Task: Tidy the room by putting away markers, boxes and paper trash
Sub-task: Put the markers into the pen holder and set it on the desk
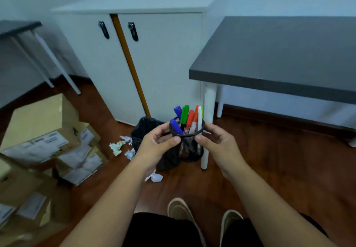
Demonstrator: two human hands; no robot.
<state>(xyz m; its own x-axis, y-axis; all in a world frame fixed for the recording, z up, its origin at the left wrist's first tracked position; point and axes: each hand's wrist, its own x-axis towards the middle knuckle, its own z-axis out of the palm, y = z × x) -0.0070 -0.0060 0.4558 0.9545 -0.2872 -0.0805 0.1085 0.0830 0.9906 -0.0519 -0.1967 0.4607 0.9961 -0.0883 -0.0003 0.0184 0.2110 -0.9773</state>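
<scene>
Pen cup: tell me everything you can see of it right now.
The pen cup is a black wire-mesh cylinder with a solid rim, held upright in the air above the floor. The left hand and right hand grip it at opposite sides near the rim. Markers stand in it: two blue, one green, two orange-capped, one yellow-green. Behind it sits a black bin.

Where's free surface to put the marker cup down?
Both hands, left hand and right hand, hold the mesh cup. Free: dark table at right, white cabinet top. Crowded: floor at left, with boxes, crumpled paper and bin.
</scene>
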